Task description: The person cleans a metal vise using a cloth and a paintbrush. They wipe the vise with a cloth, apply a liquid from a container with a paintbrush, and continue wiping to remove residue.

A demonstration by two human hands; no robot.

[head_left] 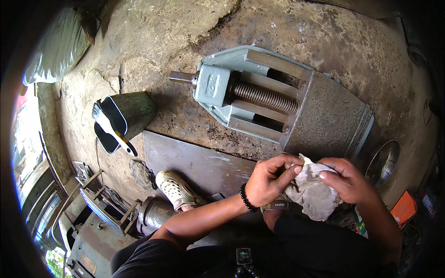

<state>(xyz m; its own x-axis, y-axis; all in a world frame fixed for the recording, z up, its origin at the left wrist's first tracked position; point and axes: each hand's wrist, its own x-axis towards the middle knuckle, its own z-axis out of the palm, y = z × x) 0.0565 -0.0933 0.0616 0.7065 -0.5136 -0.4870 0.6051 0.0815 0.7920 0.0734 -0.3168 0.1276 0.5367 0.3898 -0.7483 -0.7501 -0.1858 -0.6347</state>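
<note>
A crumpled, dirty off-white rag (317,197) is stretched between my two hands, above my lap. My left hand (273,178) pinches its upper left edge between thumb and fingers. On the other side, my right hand (345,178) grips the rag with the thumb laid over it. Just beyond my hands a heavy machine vise (329,111) lies on the floor. Its body is painted grey-green, with a bare threaded screw (265,96) along the middle and a square shaft end (181,77) pointing left. The wide jaw part is rough grey metal. Neither hand touches the vise.
Left of the vise stands a dark square container (132,113) with a paint-covered brush (113,129) resting across its mouth. A flat metal sheet (194,160) lies in front of my shoe (176,187). Metal machinery (104,250) is at lower left, and an orange box (403,207) at right.
</note>
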